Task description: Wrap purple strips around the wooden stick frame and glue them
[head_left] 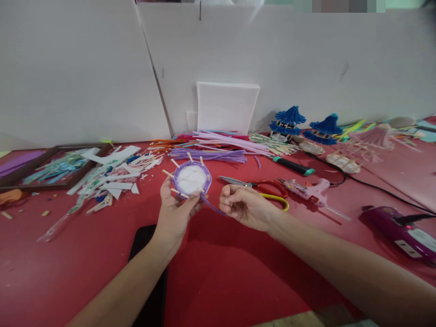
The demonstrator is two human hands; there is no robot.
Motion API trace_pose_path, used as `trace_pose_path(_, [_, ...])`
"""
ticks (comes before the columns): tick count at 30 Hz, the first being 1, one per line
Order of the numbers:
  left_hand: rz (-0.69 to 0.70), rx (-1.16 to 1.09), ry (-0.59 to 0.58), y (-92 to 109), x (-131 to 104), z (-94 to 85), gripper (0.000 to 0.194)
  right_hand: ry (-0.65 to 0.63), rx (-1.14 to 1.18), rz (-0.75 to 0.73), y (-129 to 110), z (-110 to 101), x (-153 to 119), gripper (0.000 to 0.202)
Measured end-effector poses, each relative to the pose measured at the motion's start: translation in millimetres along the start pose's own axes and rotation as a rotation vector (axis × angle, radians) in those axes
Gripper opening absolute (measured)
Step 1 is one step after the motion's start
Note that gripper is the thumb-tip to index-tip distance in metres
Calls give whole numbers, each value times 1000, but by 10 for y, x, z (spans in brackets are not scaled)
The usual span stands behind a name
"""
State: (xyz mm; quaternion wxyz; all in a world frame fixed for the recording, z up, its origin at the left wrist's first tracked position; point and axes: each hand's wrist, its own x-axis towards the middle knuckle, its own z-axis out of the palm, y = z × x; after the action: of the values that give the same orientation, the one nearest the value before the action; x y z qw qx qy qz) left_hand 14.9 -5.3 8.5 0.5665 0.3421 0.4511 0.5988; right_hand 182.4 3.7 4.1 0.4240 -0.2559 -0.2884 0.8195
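My left hand [177, 204] grips a small round piece [191, 179] with a white middle, a purple pipe-cleaner rim and several short pale sticks standing out around it. From the lower right of that rim a loose purple pipe cleaner [213, 206] runs toward my right hand [245, 204]. The fingers of my right hand are curled and pinched at the strip's far end, whose tip is hidden. Just beyond my right hand lie scissors [269, 187] with red and yellow handles.
Bundled pipe cleaners [211, 153] lie at the back below a stack of white paper [227, 108]. A pink glue gun [311, 190], a cutter [294, 166] and a purple power strip [397, 229] sit right. Paper scraps [119, 179] and a black phone [145, 236] are left. Blue-roofed models [289, 121] stand behind.
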Motion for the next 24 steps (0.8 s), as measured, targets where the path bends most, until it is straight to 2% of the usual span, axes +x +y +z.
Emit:
trace_pose_path(3, [0,-1,3,21,-6,8,76,-11,-3,12,-7,-10,-1,12])
trace_pose_path(7, [-5,-12,10,32,-9,3,74,-27,-14,22,4,-36,12,2])
trace_pose_path(15, [0,-15,27,1,12,-18,77,-12,-42,73,-5,-63,22,23])
trace_pose_path(19, [16,-37,18,3,18,-24,74,38,-121,5,10,-58,21,17])
trace_pose_path(24, [-60,-20,27,14,17,-11,74,191,-343,-211,-100,-130,103,22])
